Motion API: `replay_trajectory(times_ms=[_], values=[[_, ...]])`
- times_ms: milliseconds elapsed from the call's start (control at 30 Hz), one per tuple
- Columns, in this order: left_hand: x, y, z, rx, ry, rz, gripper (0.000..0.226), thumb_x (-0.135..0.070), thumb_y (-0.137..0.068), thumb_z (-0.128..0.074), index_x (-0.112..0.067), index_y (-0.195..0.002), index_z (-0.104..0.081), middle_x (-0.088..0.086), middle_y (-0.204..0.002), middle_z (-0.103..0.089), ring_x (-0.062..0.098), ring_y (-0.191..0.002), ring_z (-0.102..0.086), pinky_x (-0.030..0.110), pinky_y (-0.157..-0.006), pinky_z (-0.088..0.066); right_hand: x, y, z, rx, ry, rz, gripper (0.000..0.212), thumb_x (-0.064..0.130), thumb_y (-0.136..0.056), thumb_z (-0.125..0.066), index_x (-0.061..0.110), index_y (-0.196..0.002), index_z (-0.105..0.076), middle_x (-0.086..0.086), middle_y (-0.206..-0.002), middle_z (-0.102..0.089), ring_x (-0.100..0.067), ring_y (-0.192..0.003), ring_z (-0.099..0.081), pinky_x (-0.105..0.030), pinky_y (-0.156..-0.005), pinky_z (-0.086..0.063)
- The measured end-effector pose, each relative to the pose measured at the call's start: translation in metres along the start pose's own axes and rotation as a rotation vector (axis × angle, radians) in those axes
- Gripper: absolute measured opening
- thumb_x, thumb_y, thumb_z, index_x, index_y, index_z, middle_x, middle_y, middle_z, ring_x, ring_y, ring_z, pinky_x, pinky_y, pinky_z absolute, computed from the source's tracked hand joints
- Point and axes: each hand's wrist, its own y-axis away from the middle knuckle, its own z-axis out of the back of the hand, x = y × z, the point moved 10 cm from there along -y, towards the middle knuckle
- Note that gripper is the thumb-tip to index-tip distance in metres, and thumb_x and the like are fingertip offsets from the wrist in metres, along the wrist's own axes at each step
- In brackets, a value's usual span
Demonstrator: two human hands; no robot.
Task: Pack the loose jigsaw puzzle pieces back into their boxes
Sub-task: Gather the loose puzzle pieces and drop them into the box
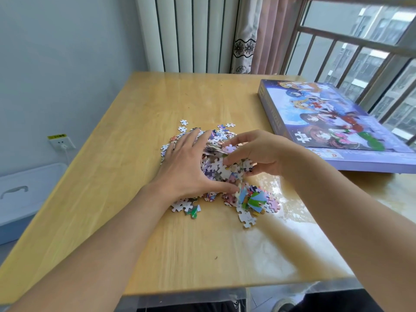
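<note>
A heap of loose jigsaw pieces (225, 172) lies in the middle of the wooden table (139, 113). My left hand (186, 167) rests flat on the heap's left side, fingers straight and spread, thumb along the near edge. My right hand (258, 152) is on the heap's right side with curled fingers that grip a bunch of pieces. A purple puzzle box (333, 127) with a cartoon picture on its lid lies shut at the table's right edge, apart from the heap. A few stray pieces (247, 218) lie near the heap's front.
A window with metal bars (360, 46) runs behind the box. A radiator (191, 32) and curtain (252, 34) stand behind the table. A pale storage bin (20, 194) sits on the floor at left, below a wall socket (62, 144).
</note>
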Motion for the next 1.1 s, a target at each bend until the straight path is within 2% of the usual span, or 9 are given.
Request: replay_trajectory(times_ms=[100,233,333,433,500,600,800,933,1100], values=[[-0.003,-0.001,0.011,-0.080,0.057,-0.045,0.126,-0.096,-0.044,-0.061,-0.034,-0.150,-0.036,-0.009,-0.159,-0.027,0.013,-0.147,-0.023,0.044,-0.121,-0.022,-0.004,-0.001,0.015,-0.014,-0.137,0.039,0.034,0.000,-0.078,-0.080,0.013,-0.108,-0.071,-0.017,-0.112,-0.073,-0.030,-0.106,-0.071,-0.040,-0.079,-0.060],[-0.010,-0.005,0.020,-0.231,0.202,-0.195,0.072,-0.073,-0.064,-0.074,-0.028,-0.120,-0.069,-0.010,-0.133,-0.059,0.008,-0.128,-0.050,0.041,-0.111,-0.038,-0.009,-0.002,0.030,-0.077,-0.363,0.095,0.036,0.002,-0.080,-0.079,0.008,-0.114,-0.070,-0.016,-0.112,-0.074,-0.028,-0.093,-0.073,-0.035,-0.069,-0.058],[-0.017,-0.006,0.018,-0.287,0.233,-0.251,0.045,-0.054,-0.073,-0.079,-0.021,-0.103,-0.076,-0.009,-0.113,-0.069,0.008,-0.112,-0.061,0.017,-0.105,-0.035,-0.021,-0.006,0.023,-0.104,-0.495,0.063,0.052,0.007,-0.070,-0.086,0.007,-0.119,-0.068,-0.016,-0.119,-0.070,-0.032,-0.100,-0.072,-0.042,-0.072,-0.061],[-0.024,-0.010,0.012,-0.273,0.225,-0.255,0.042,-0.054,-0.076,-0.076,-0.017,-0.096,-0.077,-0.007,-0.103,-0.073,0.012,-0.102,-0.066,0.036,-0.100,-0.047,-0.029,-0.009,0.014,-0.102,-0.593,0.035,0.035,0.007,-0.073,-0.083,0.006,-0.106,-0.071,-0.016,-0.118,-0.067,-0.035,-0.103,-0.068,-0.052,-0.091,-0.056],[-0.027,-0.011,0.011,-0.275,0.218,-0.254,0.043,-0.058,-0.079,-0.069,-0.019,-0.095,-0.076,-0.008,-0.100,-0.073,0.013,-0.099,-0.066,0.046,-0.095,-0.050,-0.028,-0.007,0.008,-0.079,-0.630,0.019,0.009,0.006,-0.088,-0.072,0.005,-0.097,-0.071,-0.015,-0.119,-0.064,-0.032,-0.100,-0.065,-0.043,-0.077,-0.062],[-0.033,-0.012,0.008,-0.265,0.196,-0.264,0.035,-0.053,-0.087,-0.061,-0.024,-0.101,-0.075,-0.012,-0.102,-0.073,0.013,-0.101,-0.066,0.049,-0.094,-0.049,-0.024,-0.005,0.002,-0.016,-0.657,0.012,0.014,0.008,-0.089,-0.073,0.002,-0.101,-0.072,-0.016,-0.129,-0.059,-0.031,-0.102,-0.066,-0.036,-0.069,-0.061],[-0.038,-0.009,0.016,-0.297,0.205,-0.270,0.013,-0.028,-0.090,-0.068,-0.023,-0.099,-0.076,-0.012,-0.097,-0.073,0.006,-0.094,-0.066,0.032,-0.090,-0.052,-0.019,0.009,0.003,0.035,-0.622,0.015,0.028,-0.001,-0.090,-0.069,-0.013,-0.114,-0.063,-0.022,-0.104,-0.063,-0.033,-0.085,-0.069,-0.038,-0.073,-0.063],[-0.022,-0.003,0.035,-0.388,0.318,-0.148,0.006,-0.022,-0.089,-0.072,-0.021,-0.094,-0.076,-0.014,-0.095,-0.072,-0.003,-0.093,-0.064,0.003,-0.081,-0.041,-0.032,0.019,0.006,-0.006,-0.779,-0.039,0.022,0.001,-0.088,-0.072,-0.004,-0.106,-0.063,-0.023,-0.123,-0.058,-0.039,-0.107,-0.065,-0.041,-0.070,-0.062],[-0.024,-0.009,0.041,-0.348,0.375,-0.078,0.010,-0.030,-0.089,-0.073,-0.024,-0.097,-0.076,-0.016,-0.100,-0.071,-0.010,-0.098,-0.060,0.011,-0.088,-0.044,-0.049,0.035,0.003,0.050,-1.019,-0.111,0.046,0.006,-0.083,-0.073,0.005,-0.123,-0.051,-0.024,-0.138,-0.049,-0.041,-0.108,-0.063,-0.042,-0.069,-0.061]])
